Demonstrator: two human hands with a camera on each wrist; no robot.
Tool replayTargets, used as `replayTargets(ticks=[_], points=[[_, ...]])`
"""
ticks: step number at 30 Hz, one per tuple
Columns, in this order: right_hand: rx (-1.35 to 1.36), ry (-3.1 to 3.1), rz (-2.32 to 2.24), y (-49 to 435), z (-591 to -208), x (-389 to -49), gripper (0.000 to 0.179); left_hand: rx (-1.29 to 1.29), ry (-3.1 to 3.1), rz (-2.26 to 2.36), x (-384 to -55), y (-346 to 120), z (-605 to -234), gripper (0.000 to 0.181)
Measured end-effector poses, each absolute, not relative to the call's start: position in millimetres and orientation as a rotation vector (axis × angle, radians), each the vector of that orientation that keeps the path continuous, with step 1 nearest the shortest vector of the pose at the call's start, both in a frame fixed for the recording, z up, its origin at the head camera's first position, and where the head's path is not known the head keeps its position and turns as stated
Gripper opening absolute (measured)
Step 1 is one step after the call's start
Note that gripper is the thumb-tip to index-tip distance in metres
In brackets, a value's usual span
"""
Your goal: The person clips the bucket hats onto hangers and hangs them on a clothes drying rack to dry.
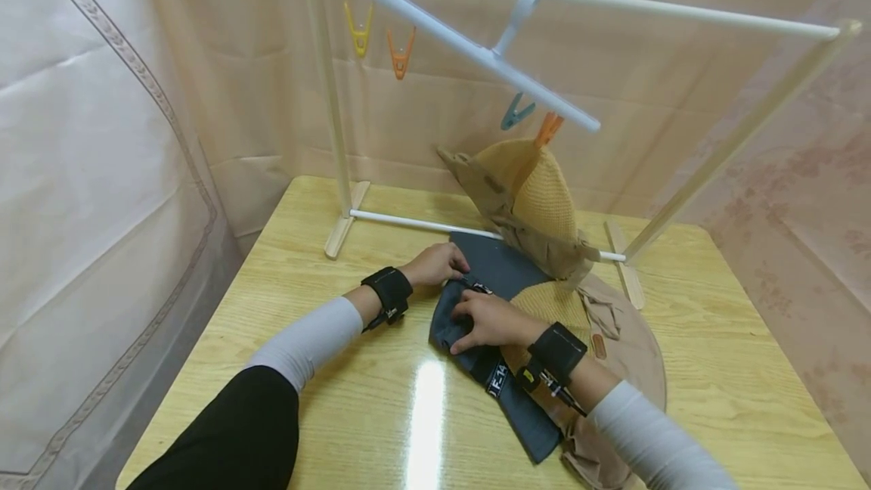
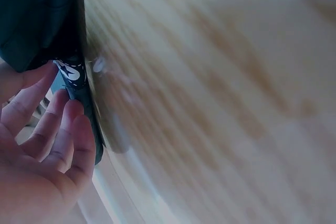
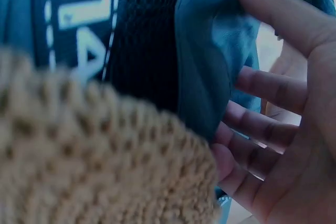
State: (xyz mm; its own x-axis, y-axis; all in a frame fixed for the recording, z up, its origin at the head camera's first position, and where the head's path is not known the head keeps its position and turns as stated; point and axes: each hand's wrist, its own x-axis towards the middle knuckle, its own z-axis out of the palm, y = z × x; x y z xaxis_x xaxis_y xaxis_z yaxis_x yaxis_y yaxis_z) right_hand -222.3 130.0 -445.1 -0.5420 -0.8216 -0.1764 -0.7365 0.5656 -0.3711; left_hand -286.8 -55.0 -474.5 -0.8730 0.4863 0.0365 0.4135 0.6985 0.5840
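Note:
A dark blue-grey hat [image 1: 500, 263] with a black band lettered in white lies folded on the table. My left hand [image 1: 435, 265] pinches its far left edge; in the left wrist view, thumb and forefinger meet at the dark cloth [image 2: 37, 19]. Nearer my body, my right hand [image 1: 493, 321] has its thumb and curved fingers on the crown's fabric, and the right wrist view shows dark mesh [image 3: 152, 40] beside them. Partly under my right wrist is a tan hat [image 1: 636, 346] with a woven crown and a small brown tag.
Behind the hands stands a rack [image 1: 408, 221]. A pale blue hanger [image 1: 469, 51] tilts from its top bar, bearing yellow [image 1: 359, 40], orange [image 1: 401, 63] and blue clips [image 1: 516, 112]. Another orange clip [image 1: 548, 129] holds a second tan woven hat [image 1: 547, 187]. Cloth curtains surround the wooden table [image 1: 340, 414].

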Motion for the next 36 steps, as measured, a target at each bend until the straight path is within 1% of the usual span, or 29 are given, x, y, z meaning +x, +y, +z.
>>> replayTargets(ticks=[4,7,9,14,22,32,36], points=[[-1.328,2.48,-0.396,129.9,-446.8,-223.6,0.024,0.747,2.78,0.915,-286.9,-55.0,-476.1,0.017],[-1.402,2.474,-0.436,130.3,-446.4,-226.5,0.012,0.75,2.783,0.924,-287.2,-55.6,-477.0,0.016],[-1.428,2.466,-0.472,130.8,-444.4,-228.0,0.008,0.747,2.782,0.931,-287.3,-56.2,-477.1,0.016],[-1.385,2.431,-0.526,131.9,-436.7,-229.9,0.006,0.745,2.788,0.933,-288.3,-56.6,-476.3,0.016],[-1.379,2.432,-0.576,134.7,-437.2,-231.9,0.006,0.719,2.794,0.927,-287.6,-57.0,-474.6,0.016],[-1.346,2.306,-0.665,137.3,-430.7,-237.1,0.008,0.769,2.761,0.935,-286.0,-61.2,-471.1,0.029],[-1.333,2.261,-0.674,136.7,-424.4,-238.2,0.009,0.781,2.741,0.938,-285.2,-63.3,-470.2,0.03]])
